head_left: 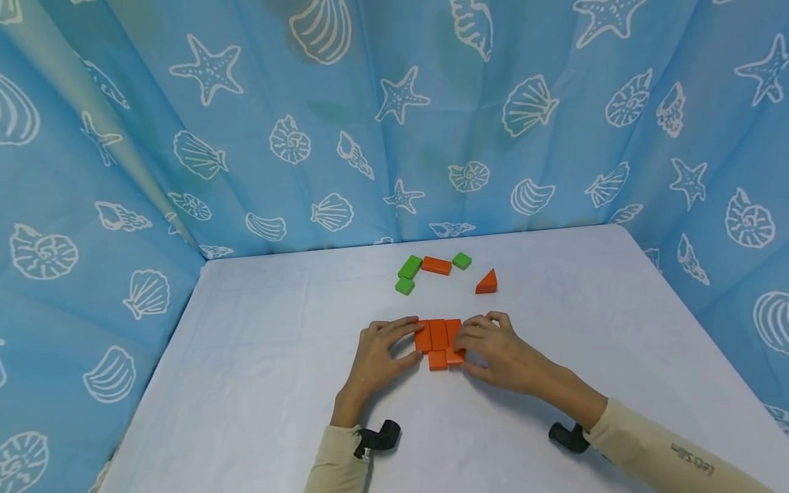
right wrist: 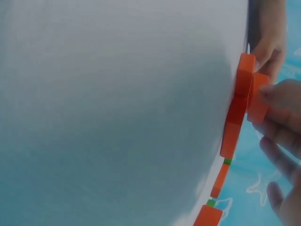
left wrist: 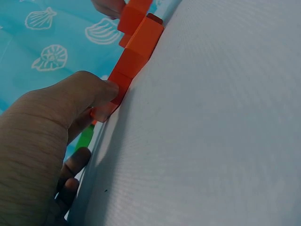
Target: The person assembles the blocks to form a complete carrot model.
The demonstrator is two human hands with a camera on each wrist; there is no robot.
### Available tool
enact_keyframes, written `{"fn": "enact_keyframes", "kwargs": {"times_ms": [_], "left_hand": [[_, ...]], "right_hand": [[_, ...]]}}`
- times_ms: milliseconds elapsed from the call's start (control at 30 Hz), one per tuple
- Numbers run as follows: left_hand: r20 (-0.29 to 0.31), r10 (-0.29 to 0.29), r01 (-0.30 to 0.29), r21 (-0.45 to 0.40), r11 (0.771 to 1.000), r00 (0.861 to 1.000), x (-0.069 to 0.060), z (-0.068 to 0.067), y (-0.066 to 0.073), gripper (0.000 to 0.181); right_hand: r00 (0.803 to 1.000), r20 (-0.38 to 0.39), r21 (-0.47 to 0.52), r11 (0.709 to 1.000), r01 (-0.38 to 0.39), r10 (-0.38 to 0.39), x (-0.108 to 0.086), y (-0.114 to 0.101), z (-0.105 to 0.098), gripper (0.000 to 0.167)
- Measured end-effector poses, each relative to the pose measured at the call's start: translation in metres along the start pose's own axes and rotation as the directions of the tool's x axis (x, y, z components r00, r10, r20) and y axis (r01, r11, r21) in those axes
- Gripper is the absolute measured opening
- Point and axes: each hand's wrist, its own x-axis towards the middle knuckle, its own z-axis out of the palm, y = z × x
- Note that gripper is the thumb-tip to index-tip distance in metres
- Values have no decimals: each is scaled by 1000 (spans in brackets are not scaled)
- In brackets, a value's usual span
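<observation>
Several orange blocks (head_left: 438, 334) lie side by side in a compact group on the white table, with a small orange block (head_left: 437, 360) at their near side. The left hand (head_left: 377, 359) grips the left end of the group between thumb and fingers; the left wrist view shows its thumb against an orange block (left wrist: 121, 84). From the right, the right hand (head_left: 505, 352) pinches an orange block (right wrist: 258, 99), which in the right wrist view stands higher than the neighbouring orange blocks (right wrist: 233, 127). The fingers partly hide the group's right side.
Behind the group lie a green block (head_left: 409, 266), a smaller green block (head_left: 404, 285), an orange block (head_left: 436, 266), another green block (head_left: 461, 260) and an orange triangular block (head_left: 487, 282). A blue curtain (head_left: 370, 164) with shell prints hangs around the table (head_left: 259, 356).
</observation>
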Motion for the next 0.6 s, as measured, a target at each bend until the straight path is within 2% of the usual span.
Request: {"fn": "enact_keyframes", "kwargs": {"times_ms": [200, 600], "left_hand": [[3, -5, 5, -6, 1000, 1000, 0, -1, 1, 47], [11, -25, 25, -6, 1000, 1000, -1, 0, 0, 47]], "right_hand": [[1000, 3, -10, 1000, 26, -26, -1, 1, 5, 25], [999, 42, -14, 1000, 12, -11, 2, 1, 10, 23]]}}
